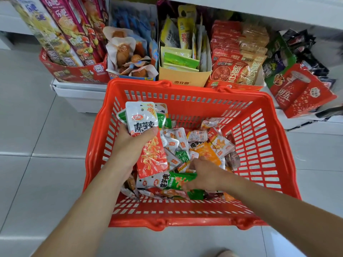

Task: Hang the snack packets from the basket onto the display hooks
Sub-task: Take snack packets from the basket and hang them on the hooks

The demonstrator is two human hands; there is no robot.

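Observation:
A red plastic basket (259, 145) stands on the tiled floor, holding several loose snack packets (204, 147). My left hand (130, 143) grips a stack of packets upright over the basket's left side; the front one is a red and white packet (146, 138), with green and orange ones behind it. My right hand (206, 173) reaches down into the pile and its fingers curl on a green packet (178, 182) lying near the basket's front. No display hooks are in view.
Behind the basket a low white shelf (79, 89) carries open cartons: tall chip tubes (61, 34) at left, wrapped meat snacks (128, 52), a yellow box of sachets (183, 75), red spicy packs (232, 67), and red cola-print boxes (300, 91) at right. Grey floor tiles surround the basket.

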